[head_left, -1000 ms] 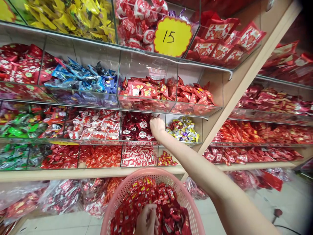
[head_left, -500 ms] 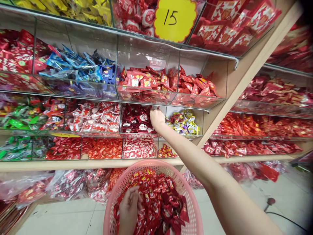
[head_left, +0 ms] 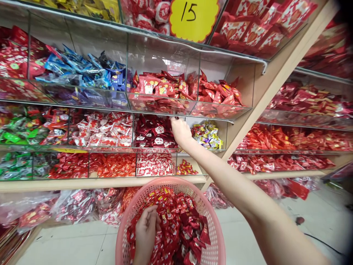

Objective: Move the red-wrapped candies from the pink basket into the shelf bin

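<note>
A pink plastic basket (head_left: 215, 224) full of red wrapped candies (head_left: 182, 221) sits low in the middle. My left hand (head_left: 145, 228) rests inside it with its fingers curled into the candies. My right hand (head_left: 180, 130) reaches up into a clear shelf bin of dark red candies (head_left: 154, 132); its fingers are bent inside the bin and what they hold is hidden. A bin of yellow wrapped candies (head_left: 207, 135) lies just right of that hand.
Clear bins hold blue (head_left: 82, 71), green (head_left: 16, 134), red-and-white (head_left: 104, 129) and red (head_left: 176, 90) candies on a wooden shelf unit (head_left: 275, 73). A yellow tag marked 15 (head_left: 193, 16) hangs above. Bagged candies (head_left: 74, 209) lie under the shelf. Tiled floor (head_left: 317, 217) at right.
The view has shifted, so the basket and my left hand show more fully. My left hand moved up in the basket. My right hand stays in the dark red bin, shifting slightly.
</note>
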Available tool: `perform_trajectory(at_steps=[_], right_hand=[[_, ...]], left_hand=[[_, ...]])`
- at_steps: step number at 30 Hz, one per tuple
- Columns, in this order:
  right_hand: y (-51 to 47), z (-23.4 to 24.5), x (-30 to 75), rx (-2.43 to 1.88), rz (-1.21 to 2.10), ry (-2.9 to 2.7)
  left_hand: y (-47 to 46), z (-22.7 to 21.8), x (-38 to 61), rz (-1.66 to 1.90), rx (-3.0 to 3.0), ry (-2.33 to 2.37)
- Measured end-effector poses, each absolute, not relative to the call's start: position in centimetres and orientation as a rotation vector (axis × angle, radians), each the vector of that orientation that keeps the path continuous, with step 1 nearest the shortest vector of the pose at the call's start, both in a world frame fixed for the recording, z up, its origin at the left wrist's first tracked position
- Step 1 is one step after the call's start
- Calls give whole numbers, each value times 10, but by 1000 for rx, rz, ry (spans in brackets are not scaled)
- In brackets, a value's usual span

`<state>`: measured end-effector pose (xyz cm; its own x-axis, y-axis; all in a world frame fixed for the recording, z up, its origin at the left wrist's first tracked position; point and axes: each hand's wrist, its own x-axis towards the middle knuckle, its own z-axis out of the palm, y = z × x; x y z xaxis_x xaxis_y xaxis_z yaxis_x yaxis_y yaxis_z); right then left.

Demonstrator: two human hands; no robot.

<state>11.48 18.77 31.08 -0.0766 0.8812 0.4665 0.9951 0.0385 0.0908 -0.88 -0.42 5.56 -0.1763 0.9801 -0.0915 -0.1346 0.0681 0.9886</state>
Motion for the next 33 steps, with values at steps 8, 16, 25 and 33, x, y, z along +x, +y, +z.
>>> perform_trajectory(at_steps=[8,16,25,33], right_hand=[[147,311,134,-1883,-534,-2121],[126,299,160,-1483,-278,-2052],[63,239,173,-1201,934,-1762],[26,157,178,-1221,1334,-1582]], left_hand=[[-3,58,-7,1332,1001,1274],[17,68,-8,1367,942,1189],[43,153,-2,1248,612,626],[21,143,8,1025,802,894]])
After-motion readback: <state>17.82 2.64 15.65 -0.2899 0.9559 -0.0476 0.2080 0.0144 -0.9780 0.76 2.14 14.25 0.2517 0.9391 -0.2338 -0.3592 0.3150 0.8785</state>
